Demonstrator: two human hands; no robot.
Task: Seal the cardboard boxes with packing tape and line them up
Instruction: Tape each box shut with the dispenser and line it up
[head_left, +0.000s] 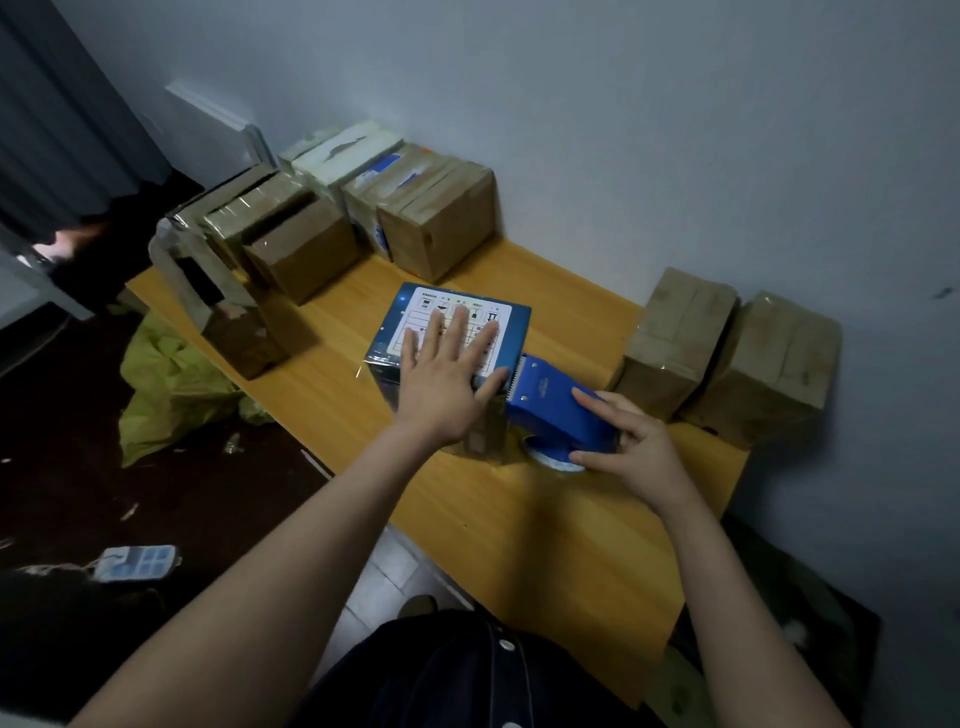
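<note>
1. While parcels are sealed at a smooth, honey-coloured wooden table (545, 545) set against a plain grey-white wall (623, 130), a person's left hand (447, 384) lies flat, fingers straight and spread, pressing the top of a blue box (431, 312) that bears a white printed label.
2. The right hand (634, 447) grips a blue plastic tape dispenser (556, 405), thumb and fingers curled round its body. Its toothed blade sits just beside the left thumb, at the box's near edge.
3. Just past the right fingertips, two brown cardboard boxes (675, 338) stand side by side against the wall, with glossy tape over their tops.
4. Well beyond the left fingertips, a cluster of taped cartons (436, 223), brown and square-edged, crowds the table's far end.
5. Out past the left little finger, below the table's edge, a crumpled yellow-green bag (161, 384) lies on the dark floor (78, 467). A grey pleated curtain (62, 104) hangs farther back.
</note>
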